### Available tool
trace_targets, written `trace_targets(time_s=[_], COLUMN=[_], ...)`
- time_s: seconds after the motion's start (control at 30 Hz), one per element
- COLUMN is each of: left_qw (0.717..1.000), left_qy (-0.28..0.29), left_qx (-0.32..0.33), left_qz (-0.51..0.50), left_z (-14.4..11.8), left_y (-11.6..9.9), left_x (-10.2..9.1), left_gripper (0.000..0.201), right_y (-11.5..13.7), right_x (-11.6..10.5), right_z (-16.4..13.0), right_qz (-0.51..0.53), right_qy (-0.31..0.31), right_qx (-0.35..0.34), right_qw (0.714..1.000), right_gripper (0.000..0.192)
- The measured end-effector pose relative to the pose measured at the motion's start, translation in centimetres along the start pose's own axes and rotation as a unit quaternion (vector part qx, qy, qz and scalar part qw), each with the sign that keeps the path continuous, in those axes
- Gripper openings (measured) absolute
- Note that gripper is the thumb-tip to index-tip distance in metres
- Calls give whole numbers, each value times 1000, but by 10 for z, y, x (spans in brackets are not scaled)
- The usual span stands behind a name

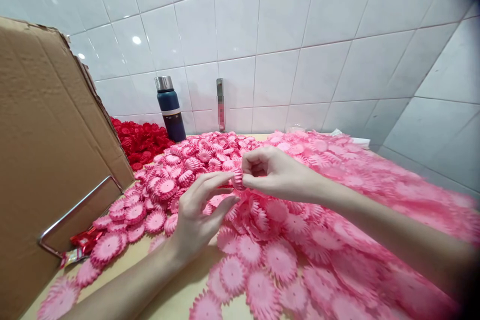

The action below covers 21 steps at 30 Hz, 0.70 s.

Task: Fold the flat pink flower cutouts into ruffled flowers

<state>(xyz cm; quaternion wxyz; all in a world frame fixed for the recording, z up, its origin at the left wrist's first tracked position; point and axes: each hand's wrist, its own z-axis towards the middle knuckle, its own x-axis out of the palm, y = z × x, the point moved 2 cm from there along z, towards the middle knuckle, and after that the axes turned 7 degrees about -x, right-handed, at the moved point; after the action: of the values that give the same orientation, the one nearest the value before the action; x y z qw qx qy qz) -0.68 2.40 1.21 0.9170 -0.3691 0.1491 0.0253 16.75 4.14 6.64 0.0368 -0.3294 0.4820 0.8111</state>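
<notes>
I work at a small piecework bench against a white tiled wall: heaps of pink paper flowers, red ones behind, a big cardboard box, my flask.

Bright, even overhead light fills the scene, with glare spots from ceiling lamps on the glossy white wall tiles at upper left. Shadows are soft and faint beneath the left hand on the desk. Wide-angle distortion bends the tile lines; the right edge darkens into vignette, and the pink flower pieces there smear into blur.
</notes>
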Motion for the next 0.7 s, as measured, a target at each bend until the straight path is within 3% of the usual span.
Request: trace_targets(time_s=[0.1, 0.27, 0.5, 0.7], left_qw=[999, 992, 994, 995], left_qy=[8, 34, -12, -61], left_qx=[7, 31, -12, -13], left_qz=[49, 121, 108, 78], left_z=[-1, -1, -7, -6], left_y=[1, 1, 2, -5], left_x=[-2, 0, 1, -2], left_gripper=[55, 44, 53, 44], right_y=[2, 1, 5, 7], right_x=[2, 4, 4, 1], right_z=[-1, -3, -2, 0], right_qz=[-13, 8, 76, 52], right_qy=[13, 20, 41, -40], right_qx=[-18, -28, -1, -2], right_qw=[1000, 999, 996, 998], right_gripper=[16, 16, 15, 18])
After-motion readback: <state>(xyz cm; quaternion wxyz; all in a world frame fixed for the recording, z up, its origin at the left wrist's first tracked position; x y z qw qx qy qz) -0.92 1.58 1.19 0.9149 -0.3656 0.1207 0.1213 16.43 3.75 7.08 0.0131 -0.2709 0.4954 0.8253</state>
